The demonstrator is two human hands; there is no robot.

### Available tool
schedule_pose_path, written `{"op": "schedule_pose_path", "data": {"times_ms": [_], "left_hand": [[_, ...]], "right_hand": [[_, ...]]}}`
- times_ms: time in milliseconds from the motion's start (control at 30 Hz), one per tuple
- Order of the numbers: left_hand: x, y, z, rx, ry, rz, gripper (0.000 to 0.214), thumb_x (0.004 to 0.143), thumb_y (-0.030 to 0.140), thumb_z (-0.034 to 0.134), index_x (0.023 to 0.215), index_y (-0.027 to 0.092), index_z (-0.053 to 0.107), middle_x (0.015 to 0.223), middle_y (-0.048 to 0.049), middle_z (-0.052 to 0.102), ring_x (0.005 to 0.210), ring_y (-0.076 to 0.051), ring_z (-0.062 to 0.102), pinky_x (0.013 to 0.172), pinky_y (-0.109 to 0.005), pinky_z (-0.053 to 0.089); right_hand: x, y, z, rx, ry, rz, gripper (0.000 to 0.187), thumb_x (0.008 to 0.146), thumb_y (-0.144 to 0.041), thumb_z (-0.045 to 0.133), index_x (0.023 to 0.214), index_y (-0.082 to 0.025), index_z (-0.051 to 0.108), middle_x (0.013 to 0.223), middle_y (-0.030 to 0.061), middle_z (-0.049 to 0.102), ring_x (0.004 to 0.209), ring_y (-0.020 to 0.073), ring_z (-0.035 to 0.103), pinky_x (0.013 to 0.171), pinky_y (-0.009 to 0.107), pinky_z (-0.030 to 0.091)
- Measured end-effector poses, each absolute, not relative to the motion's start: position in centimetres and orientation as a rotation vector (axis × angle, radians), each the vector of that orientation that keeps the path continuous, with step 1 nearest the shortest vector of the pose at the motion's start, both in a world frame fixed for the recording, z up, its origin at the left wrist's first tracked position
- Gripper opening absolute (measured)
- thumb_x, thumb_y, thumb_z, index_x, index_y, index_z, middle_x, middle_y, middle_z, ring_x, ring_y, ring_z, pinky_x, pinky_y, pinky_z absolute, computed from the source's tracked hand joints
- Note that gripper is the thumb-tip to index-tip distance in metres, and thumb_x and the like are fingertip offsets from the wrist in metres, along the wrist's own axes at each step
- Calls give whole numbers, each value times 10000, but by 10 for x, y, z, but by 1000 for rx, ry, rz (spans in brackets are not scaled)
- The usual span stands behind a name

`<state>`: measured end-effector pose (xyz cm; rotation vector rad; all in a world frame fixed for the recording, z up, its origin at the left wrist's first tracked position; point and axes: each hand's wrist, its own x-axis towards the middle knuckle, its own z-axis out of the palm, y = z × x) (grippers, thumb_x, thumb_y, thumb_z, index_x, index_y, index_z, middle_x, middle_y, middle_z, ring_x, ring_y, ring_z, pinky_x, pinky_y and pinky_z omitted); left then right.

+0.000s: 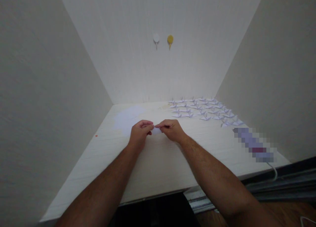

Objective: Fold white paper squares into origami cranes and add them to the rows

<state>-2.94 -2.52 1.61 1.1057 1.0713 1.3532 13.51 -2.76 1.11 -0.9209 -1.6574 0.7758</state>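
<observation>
My left hand [139,132] and my right hand [171,129] meet over the middle of a pale wooden table [158,161]. Both pinch a small piece of white paper [155,130] between their fingertips, just above the tabletop. Most of the paper is hidden by my fingers. A stack of pale paper sheets [127,119] lies flat just beyond my left hand.
Several folded white paper cranes [202,109] stand in rows at the far right of the table. A blurred-out oblong object [254,144] with a white cable lies near the right edge. Two wall hooks, white [156,38] and yellow [170,40], hang on the back wall. Walls close in on three sides.
</observation>
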Motion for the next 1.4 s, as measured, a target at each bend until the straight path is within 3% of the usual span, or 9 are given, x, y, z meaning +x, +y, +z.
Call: {"op": "schedule_pose_path", "data": {"times_ms": [167, 300, 800, 1400], "left_hand": [[-31, -24, 16, 1239, 1104, 1429, 221, 598, 267, 770, 751, 155, 655, 547, 21, 606, 477, -96, 518, 490, -221, 406], [-30, -25, 19, 1299, 1105, 1479, 200, 618, 260, 756, 751, 152, 652, 571, 16, 622, 487, -103, 536, 496, -227, 421], [-27, -28, 21, 1275, 1184, 1495, 179, 623, 240, 737, 751, 150, 650, 564, 11, 633, 492, -114, 557, 509, -235, 445], [-26, -32, 22, 1436, 1195, 1443, 206, 628, 252, 746, 776, 169, 629, 559, 46, 559, 473, -79, 445, 456, -202, 336]], "right_hand": [[133, -27, 17, -932, -1451, 1013, 284, 705, -259, 635, 954, -158, 727, 670, 5, 671, 515, 86, 541, 496, 214, 447], [133, -26, 21, -1034, -1367, 1049, 267, 713, -370, 661, 795, -121, 708, 595, 19, 644, 479, 88, 531, 454, 211, 435], [132, -26, 20, -1094, -1414, 985, 180, 685, -279, 672, 762, -122, 710, 559, 11, 631, 467, 85, 518, 454, 208, 408], [129, -27, 18, -1089, -1448, 1045, 164, 676, -278, 661, 739, -129, 688, 569, 2, 625, 486, 85, 524, 472, 202, 419]]}}
